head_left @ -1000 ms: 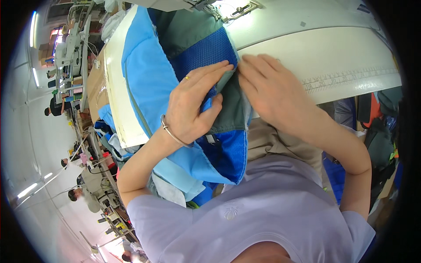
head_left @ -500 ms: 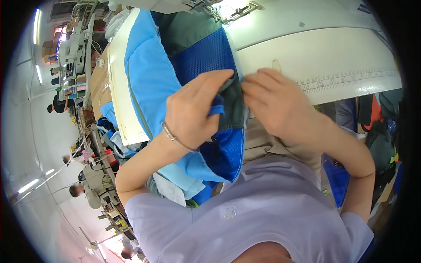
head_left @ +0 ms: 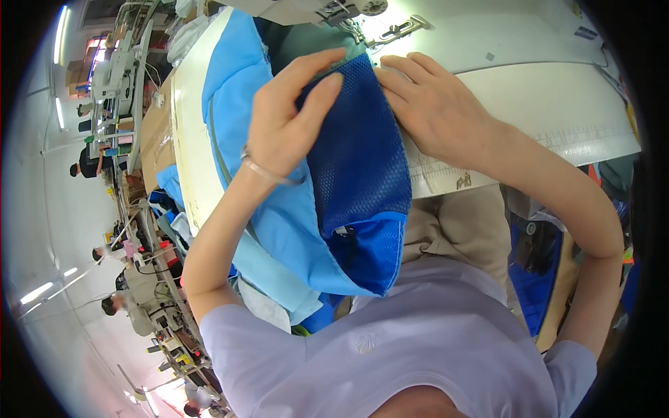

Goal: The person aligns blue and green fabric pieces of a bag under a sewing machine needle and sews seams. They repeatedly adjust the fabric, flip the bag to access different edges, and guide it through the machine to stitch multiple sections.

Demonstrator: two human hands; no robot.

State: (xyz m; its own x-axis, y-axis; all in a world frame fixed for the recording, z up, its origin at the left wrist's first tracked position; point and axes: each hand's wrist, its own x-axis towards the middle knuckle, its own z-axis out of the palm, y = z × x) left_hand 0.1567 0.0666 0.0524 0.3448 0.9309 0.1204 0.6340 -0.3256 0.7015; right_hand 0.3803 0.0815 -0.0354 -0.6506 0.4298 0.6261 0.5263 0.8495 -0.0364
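A blue fabric piece, with dark blue mesh and a light blue padded side, lies across the sewing table and hangs over its front edge. Its far end reaches the presser foot of a sewing machine. My left hand rests over the fabric left of the mesh, thumb spread from the fingers. At the mesh's right edge, close to the presser foot, the bent fingers of my right hand close on the border; its thumb is partly hidden. Dark green fabric shows behind my left hand.
A metal guide sits right of the presser foot. A printed ruler scale runs along the table's front edge. Light blue cloth pieces hang at my lap. On the left, several people work at a row of machines.
Both hands have moved away from me toward the presser foot. The dark green part and blue tab between them are folded out of sight, and the mesh now lies spread out.
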